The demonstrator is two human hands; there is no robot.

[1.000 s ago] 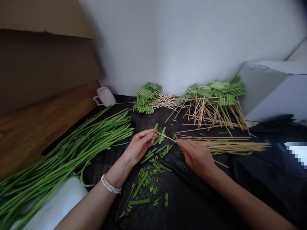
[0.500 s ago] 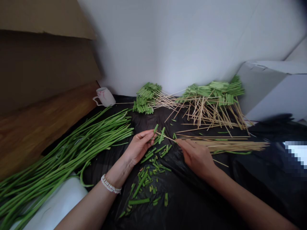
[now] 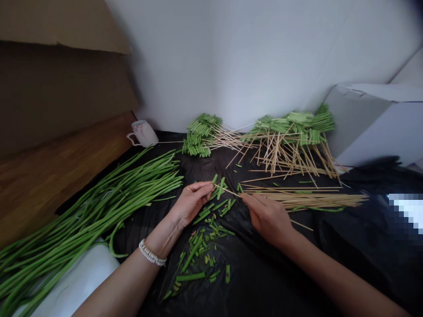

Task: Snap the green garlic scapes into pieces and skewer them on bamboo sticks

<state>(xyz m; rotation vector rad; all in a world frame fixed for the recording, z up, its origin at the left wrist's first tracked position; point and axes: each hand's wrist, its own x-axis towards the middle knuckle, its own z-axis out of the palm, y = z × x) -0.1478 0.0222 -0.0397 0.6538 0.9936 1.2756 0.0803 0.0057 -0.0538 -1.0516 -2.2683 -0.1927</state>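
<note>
Between the thumb and fingers of my left hand (image 3: 194, 198) is a short cut piece of long bean (image 3: 214, 178), held upright at the tip of a bamboo skewer (image 3: 231, 192). My right hand (image 3: 269, 216) is closed on the skewer's other end. One bean piece (image 3: 221, 188) sits threaded across the skewer near its tip. Below my hands lie loose cut bean pieces (image 3: 205, 213) and small trimmings (image 3: 211, 259) on black plastic sheeting (image 3: 257, 273). Whether the tip has entered the held piece is hidden by my fingers.
Whole long beans (image 3: 132, 193) lie at left over a white bag (image 3: 89, 273). Bare skewers (image 3: 317, 200) lie at right. Filled bean skewers (image 3: 201, 134) are heaped by the wall, with a second heap (image 3: 297, 125) near a white box (image 3: 373, 119). A mug (image 3: 143, 133) stands back left.
My left fingers have shifted slightly and closed further round the bean piece at the skewer's tip. The right hand keeps its hold, and the view has moved a little.
</note>
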